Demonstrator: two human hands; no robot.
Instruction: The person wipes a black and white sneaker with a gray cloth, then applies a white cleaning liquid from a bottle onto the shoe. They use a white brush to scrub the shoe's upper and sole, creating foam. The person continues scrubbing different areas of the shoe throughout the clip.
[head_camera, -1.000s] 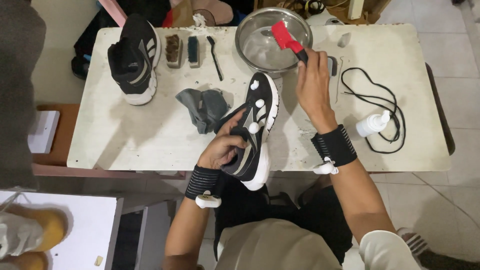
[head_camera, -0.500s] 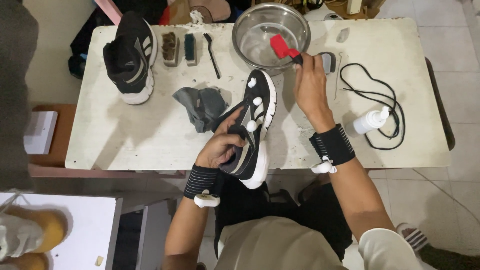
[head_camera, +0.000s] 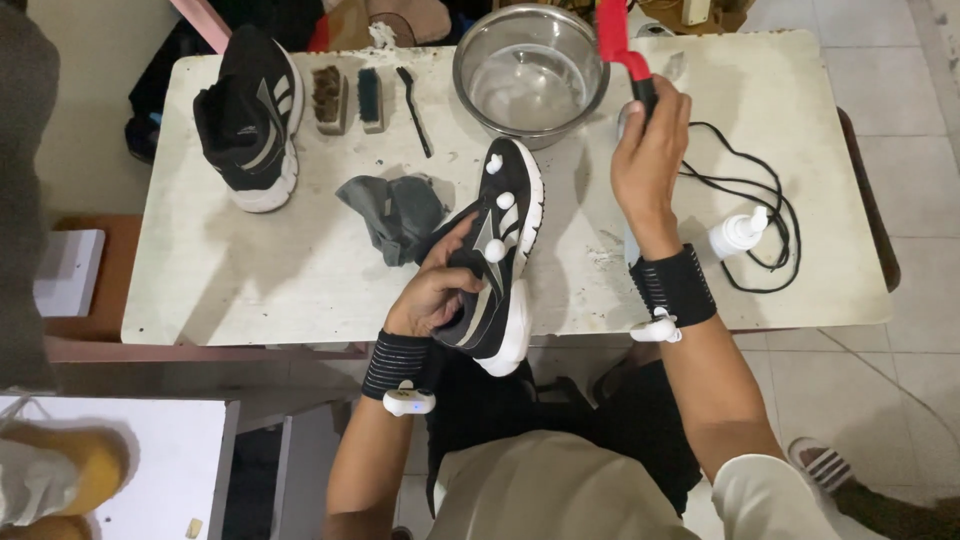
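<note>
At the near edge of the table (head_camera: 250, 290), a little left of its middle, we hold a black sneaker (head_camera: 495, 260) with a white sole, its heel hanging out past the edge and its toe pointing toward the far side; our left hand (head_camera: 435, 290) is pushed into the shoe's opening, fingers curled tight around the collar. White blobs of foam (head_camera: 497, 250) sit in a row along the upper. Our right hand (head_camera: 650, 150) is raised over the far half of the table, closed firmly on the black handle of a red brush (head_camera: 615, 35), whose head stands beside the right rim of the steel bowl (head_camera: 530, 70) at the far edge. The bowl holds a little clear water. Toward the far left corner a second black sneaker (head_camera: 245, 115) stands on its sole, with two block brushes (head_camera: 345, 98) and a thin black brush (head_camera: 413, 98) just beside it. A crumpled grey cloth (head_camera: 390, 212) lies next to the toe of the held shoe. Near the right edge a loose black lace (head_camera: 755, 180) loops around a small white bottle (head_camera: 738, 232)
</note>
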